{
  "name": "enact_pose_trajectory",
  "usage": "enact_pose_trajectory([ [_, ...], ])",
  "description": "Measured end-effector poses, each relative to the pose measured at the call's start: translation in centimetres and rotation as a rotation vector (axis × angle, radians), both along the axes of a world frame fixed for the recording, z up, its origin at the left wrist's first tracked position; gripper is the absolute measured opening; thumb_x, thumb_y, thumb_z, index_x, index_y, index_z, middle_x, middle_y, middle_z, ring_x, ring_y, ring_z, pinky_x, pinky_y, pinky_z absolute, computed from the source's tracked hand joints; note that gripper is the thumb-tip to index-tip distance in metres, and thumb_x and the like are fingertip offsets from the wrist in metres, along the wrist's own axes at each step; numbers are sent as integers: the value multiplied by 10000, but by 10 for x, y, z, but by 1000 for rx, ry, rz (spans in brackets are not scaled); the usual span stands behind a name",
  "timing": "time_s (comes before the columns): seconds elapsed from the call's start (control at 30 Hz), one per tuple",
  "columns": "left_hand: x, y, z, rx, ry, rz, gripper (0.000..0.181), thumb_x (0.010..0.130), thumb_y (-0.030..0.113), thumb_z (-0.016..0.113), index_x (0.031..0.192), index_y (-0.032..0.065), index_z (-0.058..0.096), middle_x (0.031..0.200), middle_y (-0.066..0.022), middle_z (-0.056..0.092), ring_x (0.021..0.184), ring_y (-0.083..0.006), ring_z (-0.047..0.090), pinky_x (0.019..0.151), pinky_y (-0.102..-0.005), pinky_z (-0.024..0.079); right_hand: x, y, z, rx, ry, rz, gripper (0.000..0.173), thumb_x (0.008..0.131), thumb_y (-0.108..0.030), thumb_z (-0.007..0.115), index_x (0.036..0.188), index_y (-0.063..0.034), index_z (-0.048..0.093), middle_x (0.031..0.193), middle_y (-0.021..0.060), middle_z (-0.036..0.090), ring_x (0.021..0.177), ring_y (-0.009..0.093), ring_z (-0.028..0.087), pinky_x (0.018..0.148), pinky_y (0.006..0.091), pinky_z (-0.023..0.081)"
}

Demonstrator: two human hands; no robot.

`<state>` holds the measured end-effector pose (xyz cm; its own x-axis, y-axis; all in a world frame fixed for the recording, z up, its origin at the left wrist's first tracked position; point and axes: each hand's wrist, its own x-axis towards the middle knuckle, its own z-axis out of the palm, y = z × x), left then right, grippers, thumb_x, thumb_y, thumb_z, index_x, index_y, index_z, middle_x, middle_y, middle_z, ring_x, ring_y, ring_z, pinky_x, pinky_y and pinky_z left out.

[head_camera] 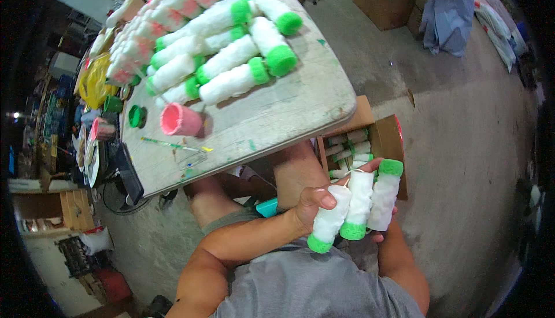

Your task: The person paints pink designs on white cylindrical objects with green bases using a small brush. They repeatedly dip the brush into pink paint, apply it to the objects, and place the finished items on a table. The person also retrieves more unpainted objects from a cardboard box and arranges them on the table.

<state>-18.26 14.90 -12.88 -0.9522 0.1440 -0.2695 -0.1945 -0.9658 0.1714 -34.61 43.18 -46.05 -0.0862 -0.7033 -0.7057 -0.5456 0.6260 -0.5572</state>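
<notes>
Three fluffy white cylinders with bright green ends are held side by side above my lap, beside the table. My left hand [318,203] has its thumb on the leftmost white cylinder [331,214], and its fingers reach behind the middle white cylinder [359,196]. Mostly hidden behind the rightmost white cylinder [383,201], my right hand [379,234] shows only some fingertips. A thin white string runs over the tops of the left and middle cylinders. More green-ended white cylinders [230,84] lie on the worn white table [303,97], next to rows of white pieces with pink patches [190,8].
An open cardboard box [388,138] holding similar cylinders stands on the floor beside my leg. On the table are a pink cup [180,119], a green paint pot [137,116] and a thin brush [169,143]. Farther off is a cardboard box [383,8] of white pieces.
</notes>
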Motion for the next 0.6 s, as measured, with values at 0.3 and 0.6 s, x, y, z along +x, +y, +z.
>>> enact_pose_trajectory([
  [0.3, 41, -40, 101, 84, 505, 269, 1211, 656, 393, 793, 1663, 212, 145, 1615, -235, 304, 1437, -460, 407, 1023, -641, 522, -57, -87, 295, -671, -461, -856, 953, 575, -211, 845, 1442, -41, 488, 1224, 62, 655, 1042, 182, 645, 870, 348, 553],
  [0.6, 125, -65, 153, -206, 318, 507, 1188, 618, 532, 856, 1617, 188, 311, 1634, -233, 296, 1445, -493, 377, 841, -582, 550, -34, -364, 543, -1148, 648, 364, 951, 635, -295, 782, 1475, -6, 445, 1417, 243, 544, 1331, 400, 525, 1139, 452, 416],
])
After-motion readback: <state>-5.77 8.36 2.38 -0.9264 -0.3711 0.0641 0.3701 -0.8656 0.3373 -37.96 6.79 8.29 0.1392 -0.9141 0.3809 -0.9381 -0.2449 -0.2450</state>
